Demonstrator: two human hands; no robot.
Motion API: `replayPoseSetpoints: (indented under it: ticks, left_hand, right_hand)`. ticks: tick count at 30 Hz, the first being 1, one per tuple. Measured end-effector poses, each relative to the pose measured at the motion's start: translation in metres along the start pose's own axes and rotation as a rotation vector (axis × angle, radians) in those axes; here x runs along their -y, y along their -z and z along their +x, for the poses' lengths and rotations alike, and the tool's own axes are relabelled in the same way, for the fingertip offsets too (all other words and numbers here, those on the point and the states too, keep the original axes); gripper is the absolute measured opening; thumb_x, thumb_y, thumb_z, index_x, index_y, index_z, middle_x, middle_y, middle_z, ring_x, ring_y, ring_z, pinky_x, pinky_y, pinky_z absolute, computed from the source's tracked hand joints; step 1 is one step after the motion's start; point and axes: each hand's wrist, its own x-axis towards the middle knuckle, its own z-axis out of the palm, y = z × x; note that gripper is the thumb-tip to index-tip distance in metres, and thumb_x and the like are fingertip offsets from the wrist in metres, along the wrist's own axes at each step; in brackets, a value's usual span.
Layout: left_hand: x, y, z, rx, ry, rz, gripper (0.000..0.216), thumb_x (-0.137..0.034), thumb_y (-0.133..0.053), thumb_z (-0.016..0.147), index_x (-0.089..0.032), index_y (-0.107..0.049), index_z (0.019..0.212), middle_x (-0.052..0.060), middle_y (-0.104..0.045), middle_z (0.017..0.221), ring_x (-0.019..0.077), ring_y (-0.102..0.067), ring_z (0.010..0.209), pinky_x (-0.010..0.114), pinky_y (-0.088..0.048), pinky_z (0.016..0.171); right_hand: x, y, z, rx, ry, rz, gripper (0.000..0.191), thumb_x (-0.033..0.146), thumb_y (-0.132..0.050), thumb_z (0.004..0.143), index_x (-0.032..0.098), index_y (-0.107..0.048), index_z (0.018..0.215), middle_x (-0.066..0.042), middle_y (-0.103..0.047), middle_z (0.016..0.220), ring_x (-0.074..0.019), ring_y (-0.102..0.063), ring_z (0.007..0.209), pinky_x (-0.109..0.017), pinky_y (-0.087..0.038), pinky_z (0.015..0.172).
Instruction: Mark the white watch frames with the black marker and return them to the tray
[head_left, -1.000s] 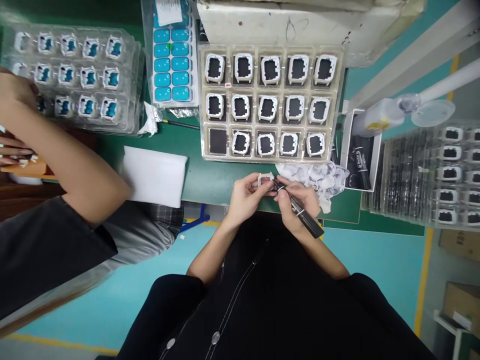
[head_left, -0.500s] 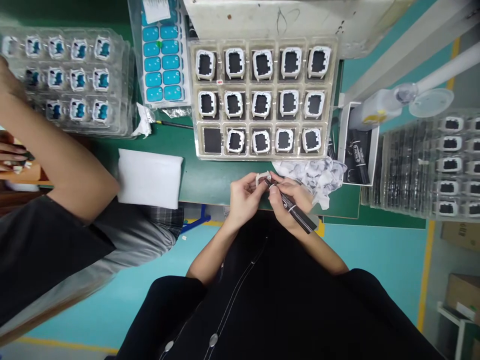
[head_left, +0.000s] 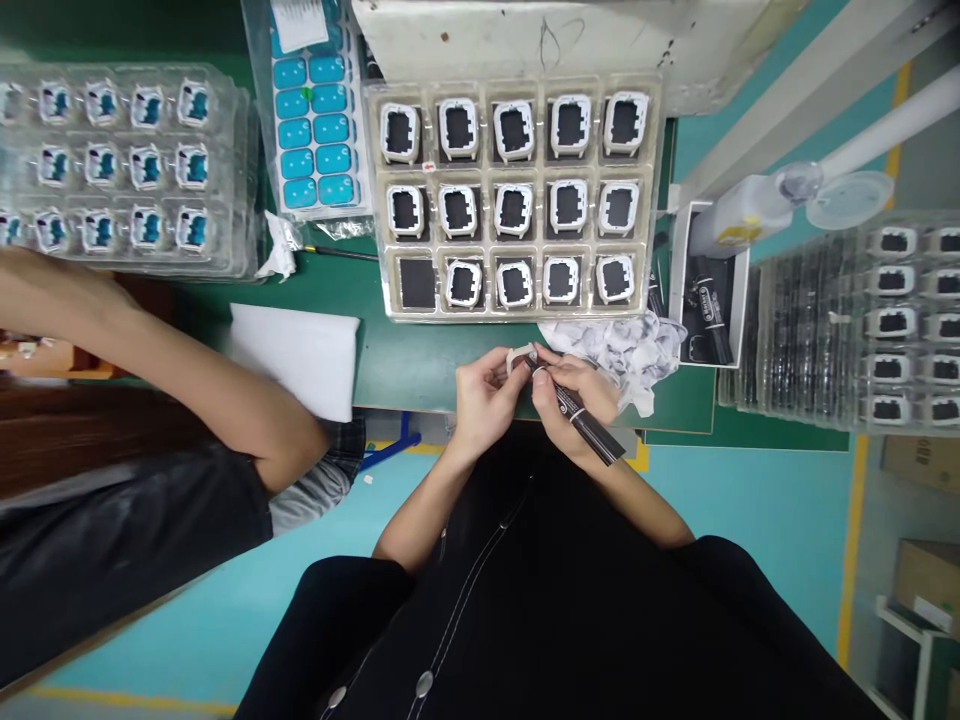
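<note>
Green bench (head_left: 420, 365), white frame (head_left: 520, 356) seemingly inside left hand (head_left: 484, 395)

Green bench (head_left: 420, 365) — beige compartment tray (head_left: 525, 316), white foam pad (head_left: 296, 355) left of it, crumpled wipes (head_left: 630, 345) at its near-right corner.

Bare green table (head_left: 409, 365) lies open beside the left hand (head_left: 484, 395), between a white foam sheet (head_left: 296, 355) and a beige compartment tray of white frames (head_left: 525, 316). Crumpled white tissue (head_left: 634, 350) crowds the right hand (head_left: 577, 400). A co-worker's bare forearm (head_left: 187, 365) blocks the far left.
</note>
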Motion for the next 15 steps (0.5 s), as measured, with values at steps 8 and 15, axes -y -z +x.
replayPoseSetpoints:
  ticks: [8,15]
  left_hand:
    - [0.0012,0.0016,-0.0023,0.003,-0.017,0.051,0.035,-0.051,-0.083,0.098,-0.017,-0.077,0.091,0.001,-0.068,0.079,0.0133,-0.059,0.072,0.024,-0.049,0.069]
    - [0.0039,0.0007,-0.0037,-0.001,-0.042,0.102,0.035,-0.052,-0.080,0.101,-0.018,-0.077,0.093,-0.001,-0.064,0.076,0.0127,-0.054,0.069,0.024,-0.045,0.066]
  right_hand:
    - [-0.0026,-0.0028,-0.0023,-0.030,0.000,-0.008,0.014,0.013,-0.074,0.103,0.026,-0.069,0.108,-0.002,-0.083,0.093,-0.0284,-0.088,0.104,-0.040,-0.077,0.081]
    - [-0.0050,-0.0041,-0.0035,-0.035,-0.013,-0.010,0.012,0.015,-0.073,0.104,0.026,-0.070,0.107,-0.002,-0.082,0.092,-0.0281,-0.087,0.103,-0.040,-0.078,0.080]
